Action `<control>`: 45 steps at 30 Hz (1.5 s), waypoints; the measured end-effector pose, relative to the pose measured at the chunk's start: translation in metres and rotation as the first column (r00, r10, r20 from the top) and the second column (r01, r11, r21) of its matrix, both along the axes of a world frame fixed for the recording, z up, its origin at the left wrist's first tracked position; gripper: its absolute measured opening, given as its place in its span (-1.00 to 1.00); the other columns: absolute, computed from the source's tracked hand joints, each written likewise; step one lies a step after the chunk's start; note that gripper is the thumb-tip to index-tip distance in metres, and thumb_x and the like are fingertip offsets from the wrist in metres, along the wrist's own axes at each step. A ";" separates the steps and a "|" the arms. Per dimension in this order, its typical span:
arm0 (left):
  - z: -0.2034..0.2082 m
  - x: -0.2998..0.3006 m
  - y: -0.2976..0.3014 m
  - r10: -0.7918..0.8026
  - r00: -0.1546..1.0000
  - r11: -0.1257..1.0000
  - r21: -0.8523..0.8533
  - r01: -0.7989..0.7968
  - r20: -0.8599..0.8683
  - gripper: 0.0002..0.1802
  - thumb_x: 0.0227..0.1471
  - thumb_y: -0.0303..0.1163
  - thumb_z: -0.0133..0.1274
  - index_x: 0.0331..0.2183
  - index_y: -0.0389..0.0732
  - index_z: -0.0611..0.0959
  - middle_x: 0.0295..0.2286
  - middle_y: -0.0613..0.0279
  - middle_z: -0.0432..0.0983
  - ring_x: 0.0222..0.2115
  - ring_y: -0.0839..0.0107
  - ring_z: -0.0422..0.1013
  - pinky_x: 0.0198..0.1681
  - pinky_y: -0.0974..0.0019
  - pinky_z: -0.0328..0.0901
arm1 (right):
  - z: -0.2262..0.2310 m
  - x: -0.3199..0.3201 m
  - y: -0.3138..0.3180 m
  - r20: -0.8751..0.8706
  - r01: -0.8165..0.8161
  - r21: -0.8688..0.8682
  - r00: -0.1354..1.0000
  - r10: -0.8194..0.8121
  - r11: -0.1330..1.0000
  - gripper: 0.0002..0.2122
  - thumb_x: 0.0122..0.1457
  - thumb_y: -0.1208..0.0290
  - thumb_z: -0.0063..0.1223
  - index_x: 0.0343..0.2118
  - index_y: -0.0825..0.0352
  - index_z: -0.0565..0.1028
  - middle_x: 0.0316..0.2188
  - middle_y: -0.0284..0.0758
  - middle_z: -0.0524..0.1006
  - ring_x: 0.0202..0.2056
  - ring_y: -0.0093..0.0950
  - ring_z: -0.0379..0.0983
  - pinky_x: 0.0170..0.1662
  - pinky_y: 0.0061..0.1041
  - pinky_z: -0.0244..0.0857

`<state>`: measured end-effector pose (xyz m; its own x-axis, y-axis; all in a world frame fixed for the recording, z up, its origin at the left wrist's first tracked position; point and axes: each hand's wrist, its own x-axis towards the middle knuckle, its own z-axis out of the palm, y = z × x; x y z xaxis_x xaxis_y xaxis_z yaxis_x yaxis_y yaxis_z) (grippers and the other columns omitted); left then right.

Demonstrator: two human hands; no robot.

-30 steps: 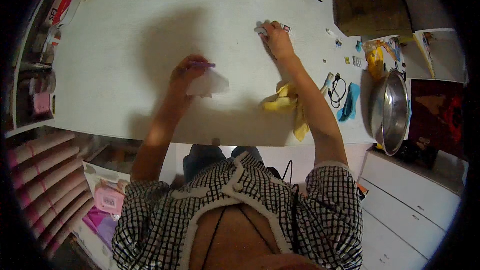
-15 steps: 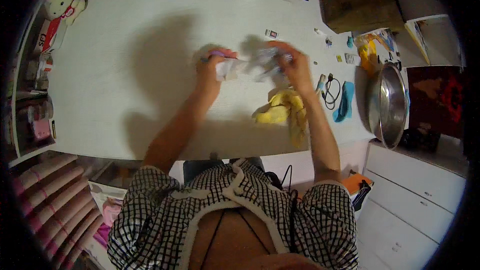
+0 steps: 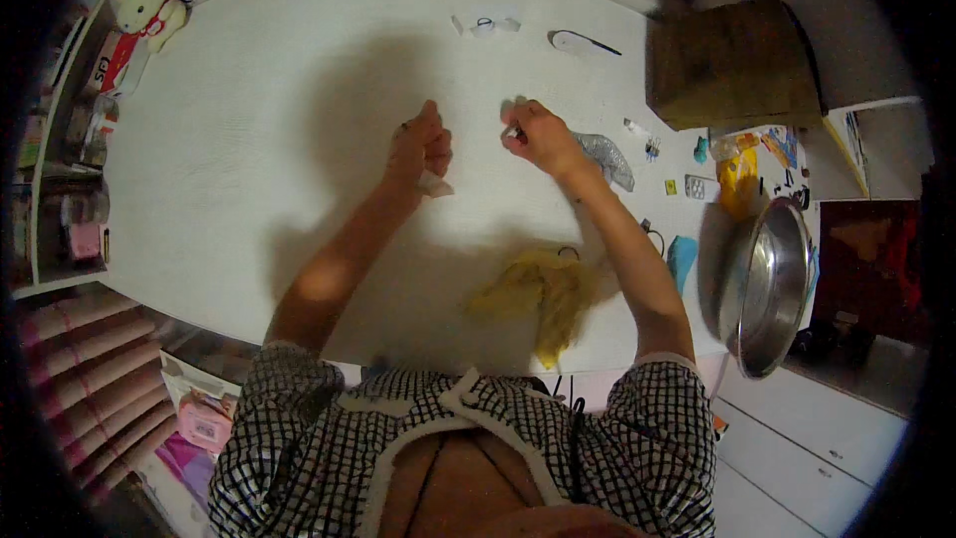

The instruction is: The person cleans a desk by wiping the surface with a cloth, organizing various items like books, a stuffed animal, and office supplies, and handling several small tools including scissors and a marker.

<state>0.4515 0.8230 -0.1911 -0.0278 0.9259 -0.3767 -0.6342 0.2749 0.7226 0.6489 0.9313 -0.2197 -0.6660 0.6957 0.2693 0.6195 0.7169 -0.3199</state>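
Visibly, a white scrap point(image 3: 436, 185) pokes from the left hand's grip point(image 3: 422, 146), wrist-side.

My sleeves point(image 3: 654, 418): black-and-white check | scrap point(image 3: 435, 184) at my left hand point(image 3: 423, 146): white | cloth point(image 3: 560, 307) near me: yellow | right basin point(image 3: 769, 279): silver | far-left plush point(image 3: 144, 6): white, some red

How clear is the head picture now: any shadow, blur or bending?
Head view: dim light overall; a broad dark shadow left of the left hand; the yellow item smeared at its edges; glints on the basin; the table's edges bowed; corners black.
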 end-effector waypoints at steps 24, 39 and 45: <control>0.000 -0.038 0.167 -0.212 0.529 0.932 -0.007 0.363 -0.821 -0.52 -0.11 0.13 -0.02 -0.62 -0.12 0.45 -0.76 0.40 0.22 -0.77 0.56 0.10 -0.66 0.40 0.06 | 0.012 0.052 0.100 -0.469 -0.499 -0.864 0.746 -0.473 0.071 -0.78 0.08 0.41 -0.21 -0.27 0.40 0.40 -0.56 -0.37 0.39 -0.63 -0.70 0.14 -0.64 -0.75 0.04; 0.018 -0.034 0.120 -0.226 0.835 0.962 0.018 0.272 -0.501 -0.68 -0.08 -0.04 0.04 -0.57 -0.07 0.45 -0.75 0.53 0.11 -0.76 0.70 0.02 -0.73 0.55 -0.04 | 0.016 0.040 0.169 0.432 0.105 0.044 0.895 -0.114 0.993 -0.63 -0.13 0.22 0.07 -0.18 0.15 0.43 -0.27 -0.23 0.45 -0.20 -0.18 0.27 -0.17 -0.25 0.28; 0.033 -0.013 0.119 -0.145 0.772 0.962 0.097 0.257 -0.619 -0.68 -0.05 -0.03 0.01 -0.58 -0.05 0.41 -0.76 0.50 0.11 -0.76 0.67 0.04 -0.71 0.53 -0.02 | 0.031 0.055 0.155 -0.054 0.130 -0.203 0.988 -0.144 0.970 -0.70 -0.05 0.29 0.04 -0.29 0.37 0.40 -0.31 -0.19 0.48 -0.31 -0.31 0.39 -0.22 -0.37 0.31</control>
<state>0.4385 0.9424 -0.1581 -0.0021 0.9823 -0.1871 0.0005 0.1871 0.9823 0.7038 1.0866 -0.1892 -0.5458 0.8230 0.1576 0.6793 0.5447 -0.4918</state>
